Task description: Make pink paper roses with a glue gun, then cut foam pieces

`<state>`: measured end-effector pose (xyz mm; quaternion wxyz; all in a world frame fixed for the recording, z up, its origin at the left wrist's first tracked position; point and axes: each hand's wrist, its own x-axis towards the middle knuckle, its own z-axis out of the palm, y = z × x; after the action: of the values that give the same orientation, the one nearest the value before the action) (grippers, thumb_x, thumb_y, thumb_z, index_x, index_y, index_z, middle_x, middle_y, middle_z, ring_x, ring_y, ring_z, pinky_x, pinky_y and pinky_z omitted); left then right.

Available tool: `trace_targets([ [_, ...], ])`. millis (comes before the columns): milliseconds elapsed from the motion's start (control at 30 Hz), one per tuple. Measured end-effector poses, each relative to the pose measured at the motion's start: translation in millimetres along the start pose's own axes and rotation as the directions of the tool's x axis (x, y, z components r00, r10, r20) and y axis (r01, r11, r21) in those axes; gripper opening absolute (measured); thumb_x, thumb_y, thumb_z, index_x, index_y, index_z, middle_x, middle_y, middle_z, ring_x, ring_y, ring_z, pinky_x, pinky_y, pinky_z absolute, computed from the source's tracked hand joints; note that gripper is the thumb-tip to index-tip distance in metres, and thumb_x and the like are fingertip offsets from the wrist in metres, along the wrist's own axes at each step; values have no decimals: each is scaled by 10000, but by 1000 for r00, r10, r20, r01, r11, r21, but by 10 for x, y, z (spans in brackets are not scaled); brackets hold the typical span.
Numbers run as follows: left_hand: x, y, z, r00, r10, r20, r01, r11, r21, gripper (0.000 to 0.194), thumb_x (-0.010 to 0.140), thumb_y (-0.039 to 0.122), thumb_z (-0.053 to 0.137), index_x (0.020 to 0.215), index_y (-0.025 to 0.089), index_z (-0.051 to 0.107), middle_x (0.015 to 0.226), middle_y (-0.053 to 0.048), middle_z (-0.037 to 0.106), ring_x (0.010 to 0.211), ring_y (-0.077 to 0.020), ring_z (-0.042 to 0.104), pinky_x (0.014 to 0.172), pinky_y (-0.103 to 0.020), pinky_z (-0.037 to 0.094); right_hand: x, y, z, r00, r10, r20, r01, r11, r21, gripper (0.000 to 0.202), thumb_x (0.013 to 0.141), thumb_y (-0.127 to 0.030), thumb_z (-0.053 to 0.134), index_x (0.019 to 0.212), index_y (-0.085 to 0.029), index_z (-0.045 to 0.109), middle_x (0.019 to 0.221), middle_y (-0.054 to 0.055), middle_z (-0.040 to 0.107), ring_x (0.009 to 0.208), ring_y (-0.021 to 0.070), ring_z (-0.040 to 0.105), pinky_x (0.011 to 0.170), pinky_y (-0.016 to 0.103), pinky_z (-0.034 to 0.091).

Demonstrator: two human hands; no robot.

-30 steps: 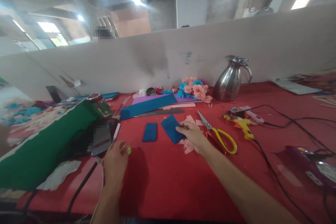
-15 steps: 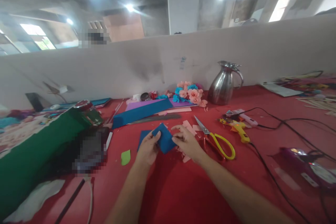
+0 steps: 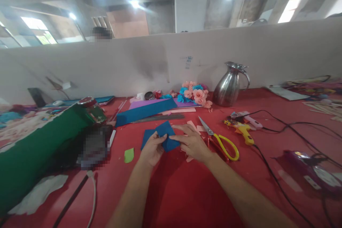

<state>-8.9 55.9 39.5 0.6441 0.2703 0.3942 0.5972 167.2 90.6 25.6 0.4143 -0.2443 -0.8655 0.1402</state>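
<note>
My left hand pinches a blue piece of crepe paper, thumb on top. At the paper's right edge is my right hand, its index finger lying over the near corner and its thumb hidden; the paper looks partly folded there. Another blue piece lies on the red table just behind my left hand. Yellow-handled scissors rest to the right of my right hand, blades pointing away. Pink paper scraps lie beside and under that hand. A green petal-shaped piece is to the left.
Behind my hands are a long blue strip and paper roses. A steel jug stands at the back. Glue guns with trailing cords lie right. A green box side and a lidded jar stand left.
The right fingers have shifted from pinching the paper's right corner to lying across its near part. The paper has turned slightly and now looks folded at the front. The view has shifted slightly.
</note>
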Motion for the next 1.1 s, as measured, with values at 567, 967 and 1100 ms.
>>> trace_targets([
  [567, -21, -222, 137, 998, -21, 60, 29, 991, -131, 175, 764, 171, 611, 925, 143, 672, 887, -88, 732, 879, -208, 680, 919, -380, 480, 69, -60, 119, 773, 629, -78, -486, 667, 564, 149, 739, -356, 623, 717, -210, 599, 665, -17, 598, 646, 153, 533, 639, 272, 419],
  [967, -100, -218, 207, 984, 108, 139, -116, 992, 51, 304, 762, 289, 672, 1045, 177, 667, 1119, -98, 677, 1093, -231, 589, 956, -335, 427, 57, -99, 116, 763, 635, -119, -511, 707, 489, 140, 787, -353, 570, 747, -220, 560, 675, -1, 577, 637, 163, 509, 622, 284, 414],
  [1100, -137, -222, 229, 972, 183, 147, -212, 955, 209, 362, 718, 230, 708, 1074, 176, 670, 1119, -88, 680, 1112, -226, 573, 979, -309, 394, 57, -93, 121, 764, 632, -127, -506, 710, 490, 149, 791, -360, 560, 742, -219, 551, 671, -6, 576, 634, 163, 512, 620, 282, 412],
])
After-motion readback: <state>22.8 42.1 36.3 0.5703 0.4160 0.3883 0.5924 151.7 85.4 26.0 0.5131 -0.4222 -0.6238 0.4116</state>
